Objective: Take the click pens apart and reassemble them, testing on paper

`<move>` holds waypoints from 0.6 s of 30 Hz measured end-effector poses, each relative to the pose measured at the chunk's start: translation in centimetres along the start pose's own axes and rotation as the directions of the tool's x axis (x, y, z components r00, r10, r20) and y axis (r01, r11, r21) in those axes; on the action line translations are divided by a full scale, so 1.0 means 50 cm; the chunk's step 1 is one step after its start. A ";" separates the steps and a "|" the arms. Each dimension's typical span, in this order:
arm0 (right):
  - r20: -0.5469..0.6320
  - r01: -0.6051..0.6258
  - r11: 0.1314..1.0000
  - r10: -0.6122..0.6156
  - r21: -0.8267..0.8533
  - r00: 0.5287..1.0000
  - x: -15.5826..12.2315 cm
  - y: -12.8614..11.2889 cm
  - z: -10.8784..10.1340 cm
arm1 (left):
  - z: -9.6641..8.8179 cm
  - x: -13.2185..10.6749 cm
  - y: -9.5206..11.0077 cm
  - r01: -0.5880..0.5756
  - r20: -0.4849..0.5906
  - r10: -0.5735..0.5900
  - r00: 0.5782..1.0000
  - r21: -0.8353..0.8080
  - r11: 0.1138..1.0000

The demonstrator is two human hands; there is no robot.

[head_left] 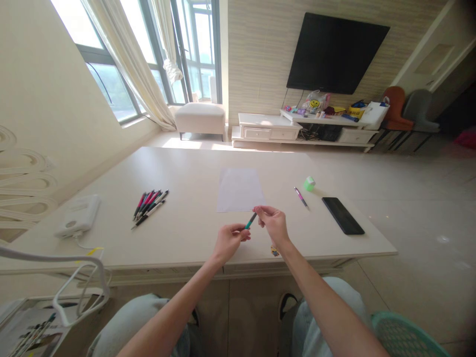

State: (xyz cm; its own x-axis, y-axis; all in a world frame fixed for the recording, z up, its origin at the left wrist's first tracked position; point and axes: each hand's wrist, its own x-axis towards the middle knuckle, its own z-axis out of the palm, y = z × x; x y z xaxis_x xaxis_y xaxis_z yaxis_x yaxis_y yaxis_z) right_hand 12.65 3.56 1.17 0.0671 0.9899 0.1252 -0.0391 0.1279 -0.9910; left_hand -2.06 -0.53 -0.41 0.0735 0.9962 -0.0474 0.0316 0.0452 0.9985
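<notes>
Between my two hands is a green and black pen point(251, 221), tilted up to the right above the near part of the table. My left hand point(229, 241) pinches its lower green end. The fingertips of my right hand point(272, 222) are closed at its dark upper end. Just beyond the hands lies a white sheet of paper point(240, 190). To its right a pink and black pen point(301, 198) lies beside a small green container point(309, 184). A small yellow trinket point(274, 251) is at the table edge, partly behind my right wrist.
On the left of the white table point(193, 238) lies a pile of several pens point(149, 204), with a white plugged-in box point(79, 216) farther left. A black phone point(342, 215) lies at the right. A green basket point(407, 334) stands on the floor at lower right.
</notes>
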 end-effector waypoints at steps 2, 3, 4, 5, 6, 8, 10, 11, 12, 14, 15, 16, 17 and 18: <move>-0.006 0.108 0.985 -0.110 -0.134 0.994 -0.006 -0.005 0.000 | -0.003 0.002 0.010 0.064 0.023 -0.060 0.998 -0.249 0.966; 0.008 0.150 0.973 -0.151 -0.173 0.988 -0.011 -0.008 0.000 | -0.006 0.003 0.016 0.074 0.026 -0.070 0.997 -0.367 0.927; 0.043 0.178 0.966 -0.173 -0.186 0.984 -0.017 -0.011 0.001 | -0.009 0.005 0.020 0.076 0.023 -0.074 0.997 -0.467 0.881; 0.100 0.190 0.966 -0.174 -0.176 0.980 -0.024 -0.013 0.002 | -0.011 0.007 0.024 0.080 0.022 -0.081 0.996 -0.547 0.833; 0.167 0.188 0.971 -0.163 -0.149 0.972 -0.031 -0.014 0.005 | -0.013 0.008 0.026 0.091 0.032 -0.090 0.995 -0.605 0.791; 0.279 0.165 0.984 -0.139 -0.072 0.950 -0.045 -0.012 0.013 | -0.013 0.010 0.024 0.135 0.072 -0.117 0.990 -0.676 0.725; 0.315 0.131 0.991 -0.124 -0.001 0.941 -0.057 -0.008 0.024 | -0.007 0.009 0.017 0.186 0.123 -0.140 0.982 -0.718 0.671; 0.315 0.120 0.993 -0.120 0.018 0.942 -0.061 -0.006 0.030 | -0.003 0.008 0.013 0.207 0.144 -0.149 0.978 -0.735 0.646; 0.305 0.118 0.993 -0.120 0.024 0.945 -0.064 -0.003 0.035 | 0.001 0.006 0.010 0.223 0.160 -0.156 0.975 -0.750 0.623; 0.259 0.124 0.992 -0.125 0.019 0.958 -0.067 0.000 0.044 | 0.008 0.004 0.007 0.249 0.185 -0.169 0.968 -0.768 0.590; 0.220 0.126 0.992 -0.126 0.016 0.967 -0.066 0.000 0.046 | 0.010 0.003 0.007 0.255 0.194 -0.166 0.967 -0.769 0.586; 0.168 0.123 0.992 -0.125 0.021 0.978 -0.062 -0.001 0.046 | 0.012 0.003 0.008 0.255 0.202 -0.155 0.967 -0.761 0.597; 0.102 0.115 0.992 -0.119 0.049 0.988 -0.055 -0.003 0.043 | 0.015 0.002 0.010 0.251 0.210 -0.140 0.968 -0.738 0.626; 0.030 0.100 0.989 -0.104 0.107 0.994 -0.045 -0.006 0.036 | 0.018 0.002 0.011 0.245 0.220 -0.125 0.968 -0.695 0.677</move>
State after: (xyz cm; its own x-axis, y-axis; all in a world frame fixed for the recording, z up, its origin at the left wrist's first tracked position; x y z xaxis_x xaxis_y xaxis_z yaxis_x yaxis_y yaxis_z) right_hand 10.70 1.42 1.28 0.0406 0.9726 0.2288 -0.1383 0.2322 -0.9628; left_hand -1.16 -0.48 0.10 0.2860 0.9418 -0.1767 -0.6530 0.3265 0.6834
